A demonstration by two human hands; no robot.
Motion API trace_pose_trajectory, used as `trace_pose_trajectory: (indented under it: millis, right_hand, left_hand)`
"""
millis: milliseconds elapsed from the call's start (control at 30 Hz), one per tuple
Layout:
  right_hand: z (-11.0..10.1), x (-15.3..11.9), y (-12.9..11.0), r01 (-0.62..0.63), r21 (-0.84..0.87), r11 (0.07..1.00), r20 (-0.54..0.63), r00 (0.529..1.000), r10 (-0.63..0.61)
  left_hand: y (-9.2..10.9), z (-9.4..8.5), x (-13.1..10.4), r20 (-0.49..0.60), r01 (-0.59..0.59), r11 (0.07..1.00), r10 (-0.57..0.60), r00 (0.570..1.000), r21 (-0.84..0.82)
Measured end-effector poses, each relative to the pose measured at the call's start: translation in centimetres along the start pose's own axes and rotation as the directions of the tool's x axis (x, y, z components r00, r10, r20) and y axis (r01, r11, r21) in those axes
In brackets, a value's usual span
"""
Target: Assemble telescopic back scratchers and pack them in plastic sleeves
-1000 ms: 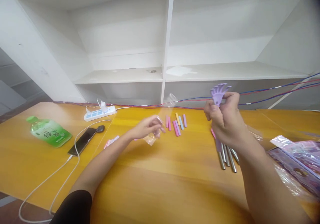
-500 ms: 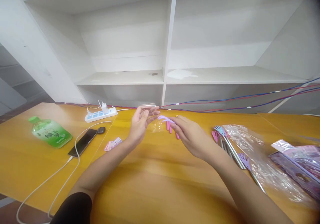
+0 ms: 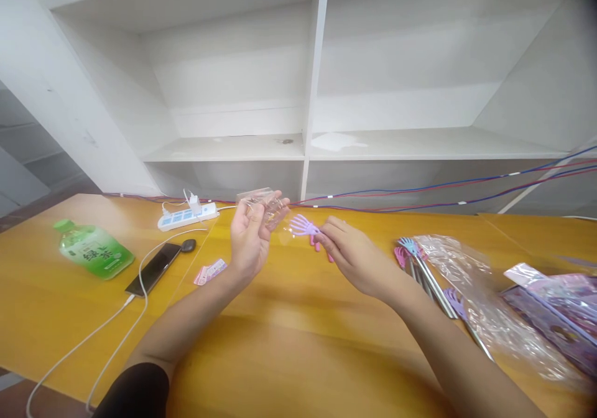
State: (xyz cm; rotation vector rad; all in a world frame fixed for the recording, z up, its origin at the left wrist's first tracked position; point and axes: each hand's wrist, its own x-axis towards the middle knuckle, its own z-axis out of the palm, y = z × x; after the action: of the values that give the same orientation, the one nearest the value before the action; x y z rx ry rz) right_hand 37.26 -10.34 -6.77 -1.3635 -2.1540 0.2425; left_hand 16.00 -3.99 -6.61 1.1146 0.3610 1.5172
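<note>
My left hand (image 3: 249,236) grips a crinkled clear plastic bag (image 3: 275,211), thumb on top, near the back of the table. To its right, my right hand (image 3: 354,253) pinches a purple hand-shaped scratcher head (image 3: 304,225) at its narrow end, with the fingers of the head spread toward the bag. The bag and the head are apart. Pink sticks (image 3: 317,246) lie on the table behind my right fingertips, partly hidden. Small pink printed cards (image 3: 211,271) rest on the table left of my left forearm.
A green bottle (image 3: 93,250), a phone (image 3: 153,270) with a white cable and a power strip (image 3: 187,216) are at the left. At the right lie metal-handled scratchers (image 3: 433,281), clear plastic wrap (image 3: 494,306) and a purple box (image 3: 550,318). White shelves (image 3: 224,147) stand behind.
My left hand has shifted slightly left with the bag, which shows more now. The purple head has turned so its spread fingers face the camera, and it is farther from my left hand.
</note>
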Motion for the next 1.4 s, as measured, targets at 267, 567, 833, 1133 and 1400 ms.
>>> trace_pose_trajectory:
  millis: [267, 567, 833, 1133, 1400]
  right_hand:
    - [0.3, -0.2, 0.2, 0.081, 0.01, 0.997, 0.004, 0.997, -0.081]
    - [-0.3, -0.6, 0.1, 0.185, 0.149, 0.971, 0.041, 0.98, -0.193]
    - [-0.1, -0.8, -0.4, 0.211, 0.026, 0.977, 0.008, 0.977, -0.211]
    - [-0.3, -0.2, 1.0, 0.148, -0.091, 0.985, -0.053, 0.987, -0.153]
    - [-0.8, -0.3, 1.1, 0.118, -0.083, 0.99, -0.084, 0.989, -0.125]
  left_hand:
    - [0.3, 0.7, -1.5, -0.041, -0.007, 1.0, 0.005, 0.999, -0.027]
    - [0.9, 1.1, -1.8, -0.031, -0.018, 1.0, 0.017, 0.999, -0.02]
    - [1.3, 1.5, -2.3, -0.025, -0.004, 1.0, 0.004, 1.0, -0.024]
    - [1.6, 1.5, -2.5, 0.002, 0.099, 0.995, -0.099, 0.995, -0.028]
    - [1.2, 1.1, -2.5, 0.029, 0.228, 0.973, -0.229, 0.973, 0.037]
